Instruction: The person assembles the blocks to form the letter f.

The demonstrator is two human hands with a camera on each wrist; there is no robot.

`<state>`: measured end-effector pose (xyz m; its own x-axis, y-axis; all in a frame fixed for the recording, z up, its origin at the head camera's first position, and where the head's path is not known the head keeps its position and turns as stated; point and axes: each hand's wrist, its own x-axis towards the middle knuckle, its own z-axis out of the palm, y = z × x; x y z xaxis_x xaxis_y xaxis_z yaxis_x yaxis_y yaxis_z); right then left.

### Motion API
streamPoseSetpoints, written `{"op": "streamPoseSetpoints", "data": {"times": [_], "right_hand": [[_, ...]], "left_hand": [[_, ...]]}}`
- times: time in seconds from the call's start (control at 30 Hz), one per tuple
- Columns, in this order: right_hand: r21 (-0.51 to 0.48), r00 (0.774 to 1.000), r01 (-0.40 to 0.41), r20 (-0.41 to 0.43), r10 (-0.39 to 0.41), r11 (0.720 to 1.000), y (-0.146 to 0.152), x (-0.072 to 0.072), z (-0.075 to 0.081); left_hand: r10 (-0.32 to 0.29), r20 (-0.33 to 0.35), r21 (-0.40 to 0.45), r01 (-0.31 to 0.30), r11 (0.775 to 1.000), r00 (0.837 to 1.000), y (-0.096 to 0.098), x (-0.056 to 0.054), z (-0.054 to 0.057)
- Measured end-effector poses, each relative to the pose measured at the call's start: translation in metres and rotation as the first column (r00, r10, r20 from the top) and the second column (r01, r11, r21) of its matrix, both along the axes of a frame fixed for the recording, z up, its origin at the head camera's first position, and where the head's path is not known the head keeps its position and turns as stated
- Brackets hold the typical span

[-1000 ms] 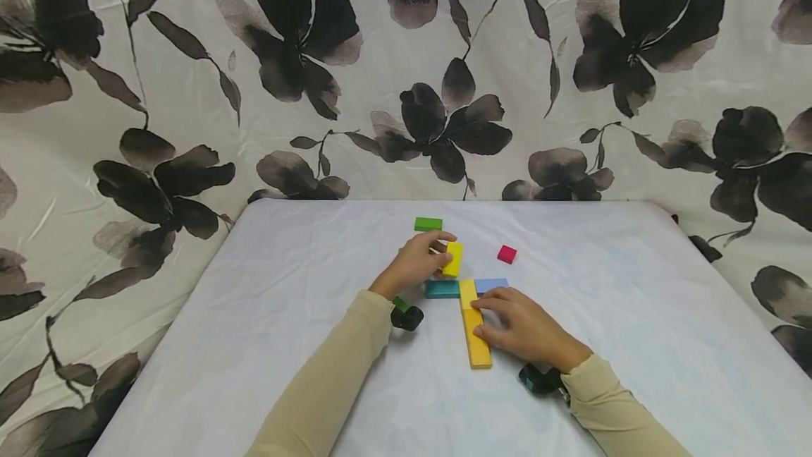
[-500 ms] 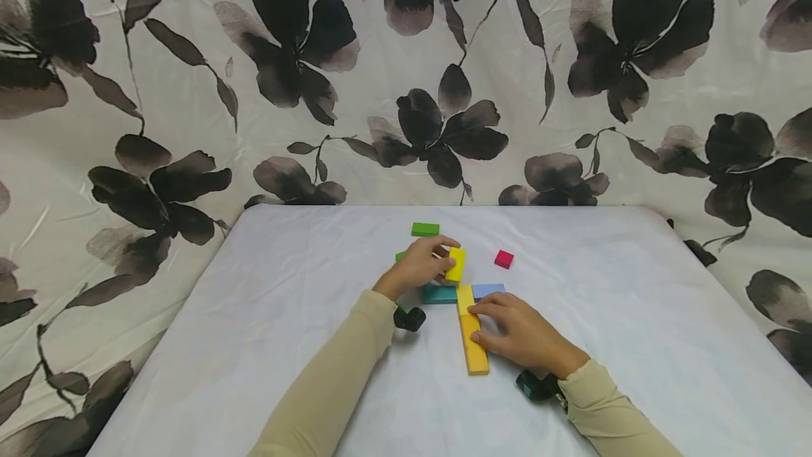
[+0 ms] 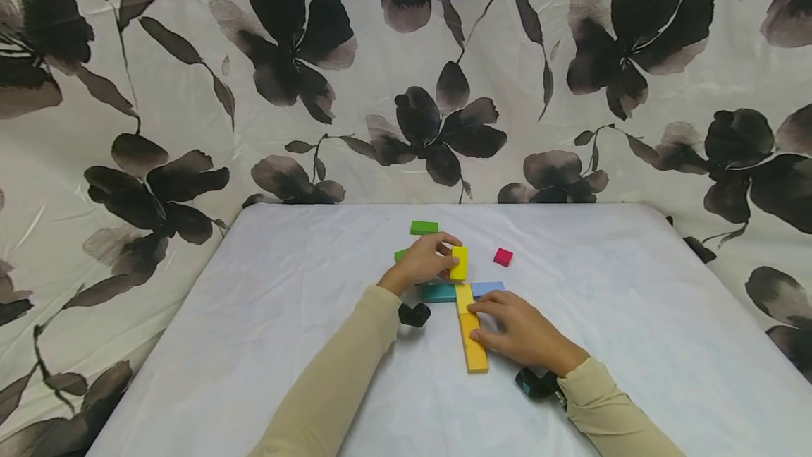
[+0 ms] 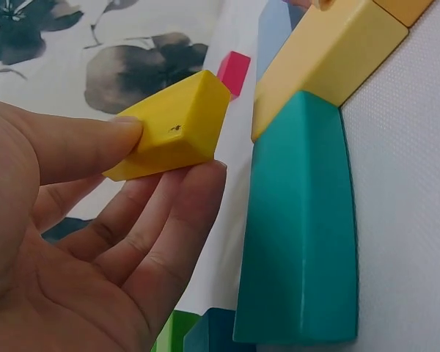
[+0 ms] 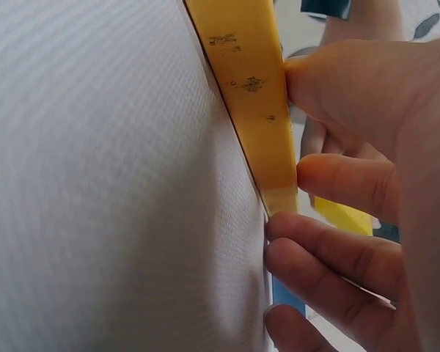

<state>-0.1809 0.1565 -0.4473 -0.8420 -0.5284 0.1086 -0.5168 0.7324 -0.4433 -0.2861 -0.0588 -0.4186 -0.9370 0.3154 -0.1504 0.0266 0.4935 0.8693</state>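
My left hand (image 3: 420, 261) pinches a bright yellow block (image 4: 172, 128) between thumb and fingers. It holds the block tilted in the left wrist view, just beyond a flat arrangement of blocks. There, a pale yellow block (image 3: 464, 298) lies between a teal block (image 3: 438, 293) and a blue block (image 3: 488, 289). An orange-yellow block (image 3: 474, 351) continues from its near end. My right hand (image 3: 526, 330) rests against the right side of the pale yellow and orange-yellow blocks, thumb and fingertips touching them. Part of the blue block is hidden behind the right hand.
A small red block (image 3: 503, 257) lies to the far right of the arrangement. One green block (image 3: 423, 228) lies beyond my left hand, and another green block (image 3: 399, 255) is partly hidden by it. A dark blue block (image 4: 211, 331) shows in the left wrist view.
My left hand has shifted a little to the right with the yellow block, nearer to the line of the pale yellow block. The right hand stays at the blocks.
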Motion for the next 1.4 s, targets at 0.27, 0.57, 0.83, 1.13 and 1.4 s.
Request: {"op": "streamPoseSetpoints", "data": {"times": [0.27,0.57,0.83,1.13,1.4], "right_hand": [[0.003,1.000,-0.006,-0.016,0.006,1.000,0.000,0.001,0.000],[-0.004,0.999,-0.014,-0.032,0.013,1.000,0.001,0.000,-0.001],[-0.005,0.999,-0.012,-0.031,0.012,1.000,0.001,0.001,0.000],[-0.013,0.999,-0.018,-0.030,0.018,1.000,0.001,0.001,0.001],[-0.015,0.999,-0.026,-0.039,0.025,1.000,0.001,0.001,0.000]], "left_hand": [[0.012,0.008,-0.035,-0.012,0.999,1.000,0.004,-0.001,0.000],[0.023,0.021,-0.047,-0.022,0.999,1.000,0.007,-0.002,0.003],[0.029,0.007,-0.053,-0.029,0.998,1.000,0.009,-0.003,0.000],[0.049,0.017,-0.071,-0.048,0.996,0.999,0.015,-0.006,-0.003],[0.056,0.018,-0.068,-0.055,0.996,0.998,0.017,-0.007,-0.004]]}}
